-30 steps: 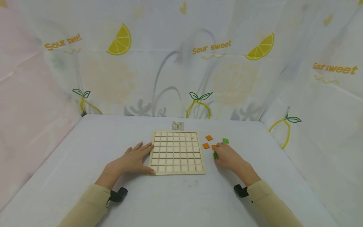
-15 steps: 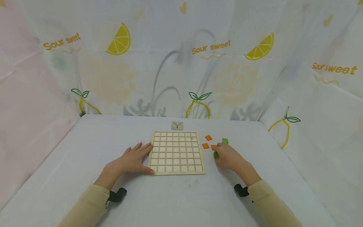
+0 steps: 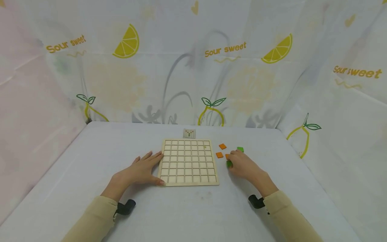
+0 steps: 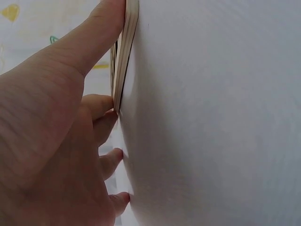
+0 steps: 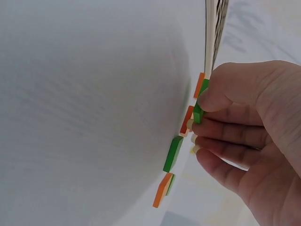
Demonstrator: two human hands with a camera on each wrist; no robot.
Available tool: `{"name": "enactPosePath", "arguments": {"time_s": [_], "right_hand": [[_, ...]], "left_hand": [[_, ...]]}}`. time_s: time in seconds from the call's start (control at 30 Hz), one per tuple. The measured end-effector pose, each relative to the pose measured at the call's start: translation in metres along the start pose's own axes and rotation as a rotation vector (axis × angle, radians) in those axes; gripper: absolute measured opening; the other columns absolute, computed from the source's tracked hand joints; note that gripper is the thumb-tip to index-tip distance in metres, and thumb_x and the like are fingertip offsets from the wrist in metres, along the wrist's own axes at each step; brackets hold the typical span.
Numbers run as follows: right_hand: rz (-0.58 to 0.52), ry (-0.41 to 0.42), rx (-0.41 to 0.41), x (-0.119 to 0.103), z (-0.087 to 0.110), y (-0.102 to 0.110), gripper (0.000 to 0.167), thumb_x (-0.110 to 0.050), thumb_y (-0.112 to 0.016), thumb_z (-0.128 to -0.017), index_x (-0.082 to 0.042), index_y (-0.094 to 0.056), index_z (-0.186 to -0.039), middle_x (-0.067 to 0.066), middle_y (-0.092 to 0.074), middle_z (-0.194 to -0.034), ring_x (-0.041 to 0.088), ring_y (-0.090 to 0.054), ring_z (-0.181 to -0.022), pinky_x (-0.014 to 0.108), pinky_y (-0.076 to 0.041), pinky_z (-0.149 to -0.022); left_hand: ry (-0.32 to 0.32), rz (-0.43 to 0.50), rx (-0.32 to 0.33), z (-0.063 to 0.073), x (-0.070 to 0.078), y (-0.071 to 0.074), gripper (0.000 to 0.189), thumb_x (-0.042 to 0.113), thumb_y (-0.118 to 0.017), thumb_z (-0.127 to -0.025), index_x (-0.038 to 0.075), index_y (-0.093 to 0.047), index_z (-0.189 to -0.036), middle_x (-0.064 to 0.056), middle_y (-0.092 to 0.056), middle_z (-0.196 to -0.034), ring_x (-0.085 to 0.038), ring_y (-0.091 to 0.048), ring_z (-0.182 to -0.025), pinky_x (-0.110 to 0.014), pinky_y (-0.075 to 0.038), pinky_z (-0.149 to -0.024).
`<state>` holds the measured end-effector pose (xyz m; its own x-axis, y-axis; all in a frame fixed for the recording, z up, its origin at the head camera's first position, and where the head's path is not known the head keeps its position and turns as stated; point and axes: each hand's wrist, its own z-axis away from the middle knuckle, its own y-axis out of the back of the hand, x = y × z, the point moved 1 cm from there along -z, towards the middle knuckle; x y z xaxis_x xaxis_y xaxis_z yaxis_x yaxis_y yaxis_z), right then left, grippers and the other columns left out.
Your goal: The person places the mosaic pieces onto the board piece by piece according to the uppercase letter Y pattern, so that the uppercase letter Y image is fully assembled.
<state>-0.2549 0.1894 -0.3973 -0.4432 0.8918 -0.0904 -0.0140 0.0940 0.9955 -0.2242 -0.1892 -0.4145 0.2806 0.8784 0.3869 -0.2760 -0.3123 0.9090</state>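
Observation:
In the head view my left hand lies at the left side of a wooden grid board, fingertips at its edge and thumb on the near left corner. The left wrist view shows the thumb on the board's rim and the fingers spread. To the right of the board, my right hand pinches a small green square tile between thumb and fingertips. The tile is tilted, and the hand covers part of it in the head view. An orange tile sits just beyond these fingers, partly hidden.
Two more orange tiles, one nearer and one farther, lie beside the board. Another green tile lies behind the right hand. A small card with a coloured grid pattern is beyond the board's far edge. Printed cloth walls enclose the white table.
My right hand has shifted very slightly away from me, and the green tile in its fingers has moved a little up with it. The left hand and the board stay put.

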Motion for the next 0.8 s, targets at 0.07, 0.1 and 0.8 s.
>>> {"name": "enactPosePath", "arguments": {"time_s": [0.07, 0.1, 0.8], "right_hand": [[0.003, 0.006, 0.002, 0.000, -0.001, 0.000, 0.014, 0.003, -0.067, -0.081, 0.000, -0.071, -0.094, 0.005, -0.061, -0.086, 0.018, -0.049, -0.080, 0.034, -0.048, -0.078], [0.006, 0.008, 0.001, 0.000, -0.002, -0.001, 0.013, 0.003, -0.067, -0.081, -0.001, -0.071, -0.093, 0.005, -0.061, -0.086, 0.018, -0.049, -0.080, 0.034, -0.048, -0.078], [0.011, 0.070, -0.005, -0.015, -0.012, 0.000, 0.009, -0.001, -0.069, -0.081, -0.005, -0.068, -0.089, 0.000, -0.056, -0.085, 0.020, -0.050, -0.087, 0.032, -0.046, -0.077]], "left_hand": [[-0.004, -0.002, 0.000, -0.001, -0.001, 0.000, 0.117, 0.066, -0.078, -0.069, 0.010, -0.026, -0.158, -0.008, -0.023, -0.166, -0.045, -0.013, -0.153, -0.074, -0.011, -0.116], [-0.004, -0.002, 0.000, -0.001, -0.001, -0.001, 0.117, 0.067, -0.078, -0.069, 0.010, -0.026, -0.158, -0.008, -0.023, -0.166, -0.045, -0.013, -0.153, -0.074, -0.011, -0.116], [0.003, 0.003, -0.013, -0.003, 0.001, 0.001, 0.118, 0.066, -0.079, -0.069, 0.010, -0.025, -0.158, -0.009, -0.022, -0.167, -0.045, -0.012, -0.153, -0.074, -0.010, -0.115]]}}
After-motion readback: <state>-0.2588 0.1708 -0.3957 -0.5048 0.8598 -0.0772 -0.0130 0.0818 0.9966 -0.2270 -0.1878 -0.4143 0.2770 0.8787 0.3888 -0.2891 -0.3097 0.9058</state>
